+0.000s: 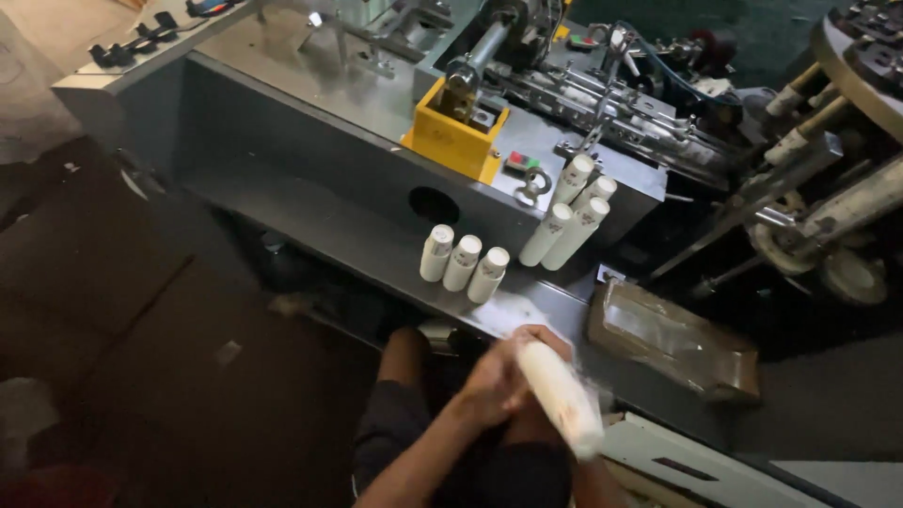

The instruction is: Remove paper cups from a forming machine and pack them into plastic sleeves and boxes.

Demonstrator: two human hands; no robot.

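Paper cups stacked into one long white sleeve (562,397) lie slanted across the person's lap at the bottom of the view, gripped at the upper end by the left hand (497,379); the right hand is hidden behind the stack, so its grip cannot be told. Left of that, on the grey machine ledge (357,246), three short cup stacks (464,262) stand side by side. Further right, taller stacks (574,214) lean against the machine body, and a plastic-wrapped brown package (673,339) lies near the ledge's end.
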